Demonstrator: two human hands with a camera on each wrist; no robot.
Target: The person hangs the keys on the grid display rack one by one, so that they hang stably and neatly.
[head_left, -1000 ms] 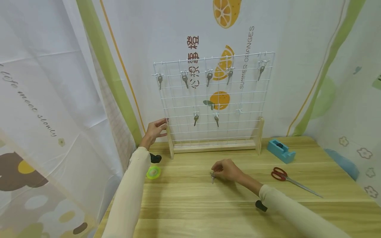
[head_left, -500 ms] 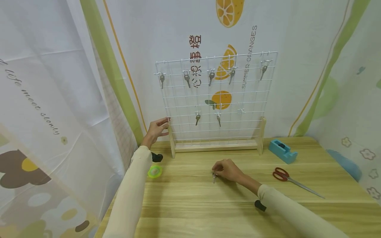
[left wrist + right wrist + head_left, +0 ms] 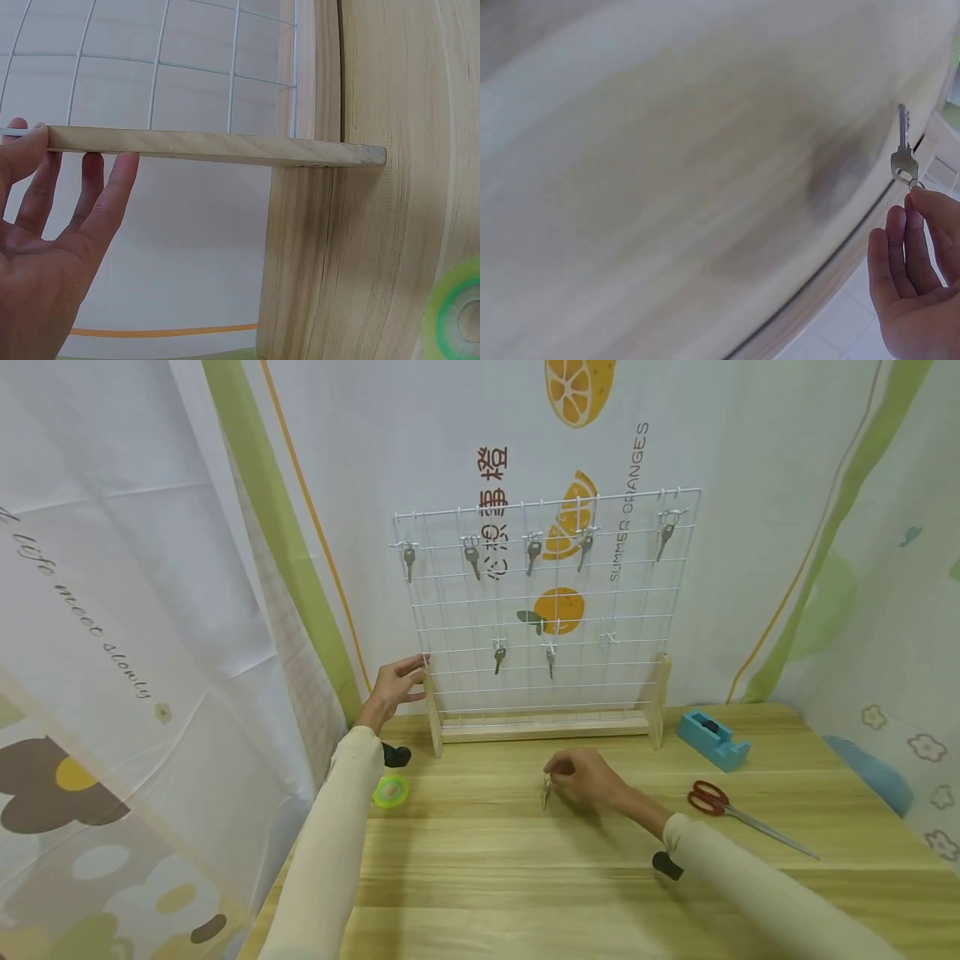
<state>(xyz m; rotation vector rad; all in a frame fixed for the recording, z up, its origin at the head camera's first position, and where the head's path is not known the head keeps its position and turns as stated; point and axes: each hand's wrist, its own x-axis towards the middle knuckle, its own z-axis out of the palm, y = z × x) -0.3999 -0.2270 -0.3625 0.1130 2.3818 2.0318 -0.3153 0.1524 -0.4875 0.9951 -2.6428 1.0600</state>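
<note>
My right hand (image 3: 588, 777) pinches a small ring between thumb and fingertips, with a silver key (image 3: 904, 163) dangling from it. In the head view this key hangs over the wooden table (image 3: 465, 877). At the left end of a white wire grid rack (image 3: 540, 606), my left hand (image 3: 392, 692) grips the wooden upright (image 3: 202, 145), thumb on one side and fingers on the other. Several keys hang from hooks on the grid: a top row including a key (image 3: 533, 556), and a lower pair including a key (image 3: 500, 657). A bare hook (image 3: 609, 637) sits right of that pair.
Red-handled scissors (image 3: 750, 822) lie on the right of the table. Behind them stands a blue tape dispenser (image 3: 712, 742). A yellow-green tape roll (image 3: 391, 791) lies near my left forearm. A printed curtain (image 3: 337, 460) hangs behind the rack.
My right hand has lifted the key up from the table and shifted slightly right and away from me. My left hand stays on the rack's upright. The head view has turned slightly.
</note>
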